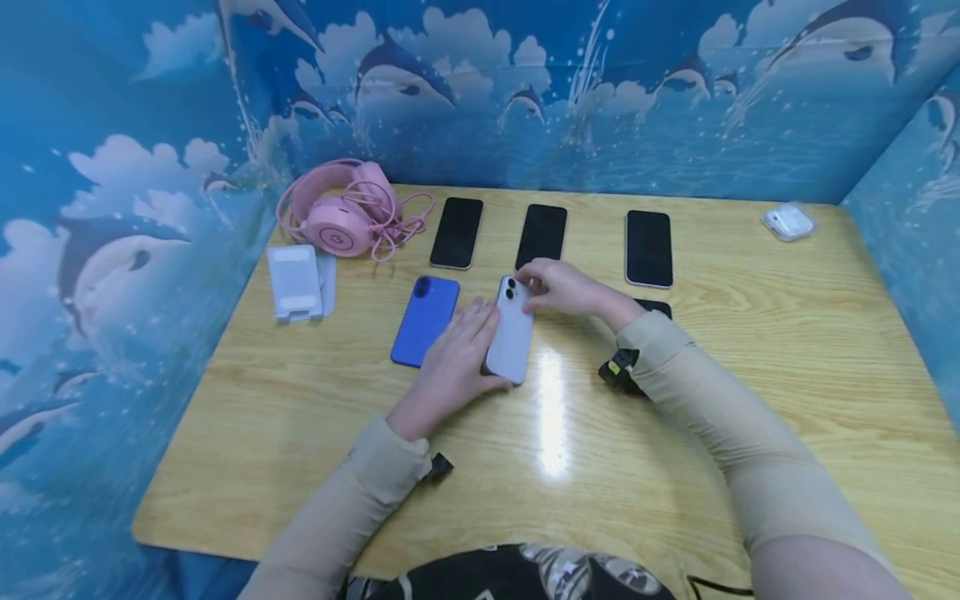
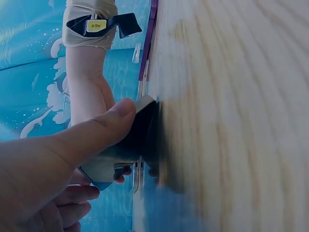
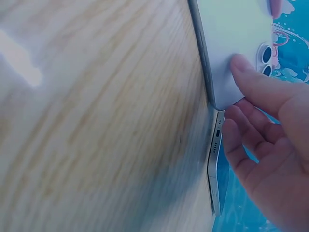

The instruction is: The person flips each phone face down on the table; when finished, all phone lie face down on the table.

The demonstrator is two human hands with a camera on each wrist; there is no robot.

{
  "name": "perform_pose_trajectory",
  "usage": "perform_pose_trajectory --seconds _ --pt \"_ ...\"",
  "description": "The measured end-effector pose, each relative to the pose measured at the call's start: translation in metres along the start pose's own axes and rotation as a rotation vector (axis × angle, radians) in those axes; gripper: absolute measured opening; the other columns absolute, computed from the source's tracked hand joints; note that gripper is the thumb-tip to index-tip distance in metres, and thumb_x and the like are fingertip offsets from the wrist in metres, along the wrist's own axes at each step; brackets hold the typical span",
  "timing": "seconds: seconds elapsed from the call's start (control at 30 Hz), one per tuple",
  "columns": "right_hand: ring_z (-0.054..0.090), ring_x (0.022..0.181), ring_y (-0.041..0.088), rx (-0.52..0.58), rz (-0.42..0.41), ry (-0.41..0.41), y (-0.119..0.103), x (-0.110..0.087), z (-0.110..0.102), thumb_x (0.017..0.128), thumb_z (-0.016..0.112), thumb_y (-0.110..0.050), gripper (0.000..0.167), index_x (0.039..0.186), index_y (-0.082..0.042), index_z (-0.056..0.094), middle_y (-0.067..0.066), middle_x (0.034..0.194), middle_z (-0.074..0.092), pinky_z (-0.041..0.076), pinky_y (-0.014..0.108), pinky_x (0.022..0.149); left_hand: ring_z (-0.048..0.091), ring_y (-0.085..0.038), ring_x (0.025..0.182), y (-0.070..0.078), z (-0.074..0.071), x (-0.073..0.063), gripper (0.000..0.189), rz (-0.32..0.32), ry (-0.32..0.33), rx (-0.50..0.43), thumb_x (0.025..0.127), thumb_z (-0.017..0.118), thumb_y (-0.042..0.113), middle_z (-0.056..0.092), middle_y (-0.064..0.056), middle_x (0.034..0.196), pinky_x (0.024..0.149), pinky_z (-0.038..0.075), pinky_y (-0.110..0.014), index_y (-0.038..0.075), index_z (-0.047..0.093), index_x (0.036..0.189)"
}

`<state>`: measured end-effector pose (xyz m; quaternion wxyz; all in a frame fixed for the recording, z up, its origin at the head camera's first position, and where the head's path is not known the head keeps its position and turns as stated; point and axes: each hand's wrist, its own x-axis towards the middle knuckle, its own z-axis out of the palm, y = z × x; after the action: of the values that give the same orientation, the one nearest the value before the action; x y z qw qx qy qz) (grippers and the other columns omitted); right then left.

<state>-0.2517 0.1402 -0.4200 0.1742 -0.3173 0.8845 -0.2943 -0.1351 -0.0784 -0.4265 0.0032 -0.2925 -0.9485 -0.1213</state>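
Holding a pale phone (image 1: 512, 343) near the middle of the worktop (image 1: 285, 467), camera side up. Grasping its lower end with the left hand (image 1: 459, 348) from 8 o'clock, fingers along the long edge and thumb at the bottom. Pinching its upper end with the right hand (image 1: 561, 288) from 1 o'clock, thumb on its back, fingers bent at the edge. Cannot tell whether any edge touches the worktop.

Have a blue phone (image 1: 425, 323) just beside it at 9 o'clock, back up; farther out, white packaging (image 1: 294, 279) between 9 and 10, and pink headphones (image 1: 337, 229) at 10. Can see a black-screened phone (image 1: 456, 233) at 11, a second dark phone (image 1: 542, 233) at 1, a third dark phone (image 1: 648, 248) at 2. Can make out one more phone (image 1: 657, 306) at 3, mostly hidden by the right forearm, and a small clear-wrapped item (image 1: 787, 222) well apart at 2.
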Motion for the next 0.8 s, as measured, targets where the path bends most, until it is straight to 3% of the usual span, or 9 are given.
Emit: perform_pose_trajectory --seconds 0.4,0.8 --pt "0.057 0.099 0.025 -0.048 -0.01 -0.005 0.007 -0.002 -0.002 0.085 0.074 -0.016 0.046 0.125 0.001 0.058 0.013 0.113 0.06 0.051 0.038 0.085 0.019 -0.033 0.142 0.002 0.007 0.01 0.118 -0.044 -0.025 0.004 0.062 0.077 0.064 0.031 -0.016 0.151 0.117 0.011 -0.048 -0.001 0.03 0.147" --pt "0.057 0.095 0.026 -0.066 0.004 0.0 0.01 -0.006 -0.007 0.083 0.076 -0.013 0.041 0.119 0.002 0.062 0.015 0.109 0.061 0.05 0.039 0.081 0.014 -0.031 0.143 0.003 0.016 0.02 0.115 -0.038 -0.125 0.005 0.066 0.071 0.067 0.028 -0.017 0.153 0.117 0.003 -0.043 -0.001 0.027 0.148"
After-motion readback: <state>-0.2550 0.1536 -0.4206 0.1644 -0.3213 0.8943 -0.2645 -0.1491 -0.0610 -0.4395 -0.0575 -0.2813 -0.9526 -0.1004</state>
